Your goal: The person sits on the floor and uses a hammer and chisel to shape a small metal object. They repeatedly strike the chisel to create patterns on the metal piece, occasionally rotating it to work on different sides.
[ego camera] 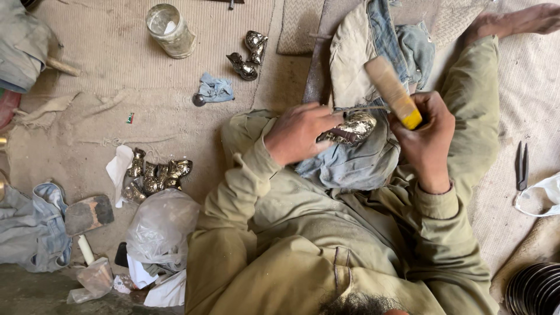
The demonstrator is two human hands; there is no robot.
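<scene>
Presently your left hand (pixel 300 133) is closed on a shiny embossed metal piece (pixel 352 128), pinned on blue denim cloth (pixel 350 166) over your lap, while your right hand (pixel 426 137) grips a wooden-handled tool with a yellow end (pixel 394 91) just above it. The shaping step appears in hand; the next stroke calls for a steady hold. Similar polished pieces (pixel 154 175) lie on coarse matting to the left.

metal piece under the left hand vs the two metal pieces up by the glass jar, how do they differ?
The metal piece in the lap rests on blue denim cloth, pinned by the left hand, with the right hand gripping a brush above it. The pair by the jar lies untouched on the bare mat, away from both hands. The lap piece is partly hidden by fingers; the pair is in full view. All are shiny, silvery, embossed metal.
</scene>
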